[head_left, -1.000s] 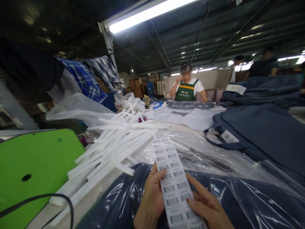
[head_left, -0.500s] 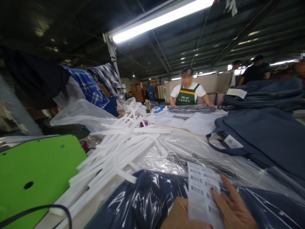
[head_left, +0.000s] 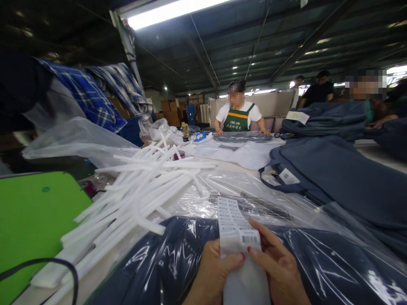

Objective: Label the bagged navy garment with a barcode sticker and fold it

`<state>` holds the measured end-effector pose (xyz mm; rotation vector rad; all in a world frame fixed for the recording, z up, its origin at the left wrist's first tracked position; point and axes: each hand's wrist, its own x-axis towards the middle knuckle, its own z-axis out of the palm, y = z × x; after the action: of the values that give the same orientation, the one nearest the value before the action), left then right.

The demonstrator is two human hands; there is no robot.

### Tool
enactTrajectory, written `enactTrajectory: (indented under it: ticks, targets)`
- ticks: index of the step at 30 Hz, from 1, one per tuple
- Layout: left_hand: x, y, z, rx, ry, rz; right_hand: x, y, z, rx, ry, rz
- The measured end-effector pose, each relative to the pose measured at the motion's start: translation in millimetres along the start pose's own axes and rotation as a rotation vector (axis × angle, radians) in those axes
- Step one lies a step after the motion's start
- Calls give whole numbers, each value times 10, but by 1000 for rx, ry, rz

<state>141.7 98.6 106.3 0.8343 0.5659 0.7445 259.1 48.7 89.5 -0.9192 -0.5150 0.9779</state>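
Note:
A white sheet of barcode stickers [head_left: 229, 214] is held up between my two hands at the lower middle. My left hand [head_left: 212, 269] grips its left side, the thumb pressed flat across the front. On the other edge, my right hand [head_left: 278, 264] pinches the sheet, with thumb and forefinger beside a single barcode label [head_left: 249, 240]. Both thumb tips nearly meet. Beneath the hands lies a dark blue bag [head_left: 143, 258] in shiny clear plastic. Printed text shows on the clear plastic film [head_left: 263, 205] just beyond the sheet.
White foam tubes [head_left: 152, 186] lie heaped at left, beside a green board [head_left: 38, 220] and a black cable [head_left: 71, 271]. Dark blue bags [head_left: 330, 178] with tags are piled at right. Across the table a co-worker [head_left: 237, 116] in a green apron touches a plastic-wrapped bag [head_left: 241, 136].
My view has turned slightly right. The right hand's spread fingers have closed on the sheet's edge, and the left thumb now shows on its front. Blank backing hangs below the stickers.

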Motion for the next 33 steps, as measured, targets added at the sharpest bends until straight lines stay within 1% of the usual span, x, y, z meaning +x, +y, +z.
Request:
enactTrajectory:
  ticks: [4, 7, 9, 11, 13, 15, 20, 25, 27, 30, 33]
  targets:
    - [1, 1, 1, 46, 40, -17, -47, -15, 59, 3, -5, -12]
    - [-9, 17, 5, 30, 33, -5, -84, -19, 105, -33, 21, -68]
    - [-18, 26, 10, 12, 20, -7, -86, -10, 98, -76, 40, -81]
    - [-26, 27, 13, -14, 9, -11, -64, 5, 55, -185, -10, -109]
    - [-32, 18, 14, -31, 5, -7, -28, 20, -4, -304, -92, -148]
    - [-37, 2, 15, -20, 17, 1, 4, 33, -55, -353, -147, -158]
    - [-33, -46, 8, 35, 58, 27, -1, 59, -70, -298, -131, -59]
    - [13, -74, -37, 87, 34, 50, -37, 34, 19, -228, -20, -19]
    - [37, -80, -56, 126, 20, 70, -27, 11, 35, -203, -23, 10]
    - [63, -87, -68, 146, -8, 104, 9, -5, 6, -170, -33, 80]
    - [70, -92, -60, 133, -37, 117, 58, 30, -83, -130, 21, 169]
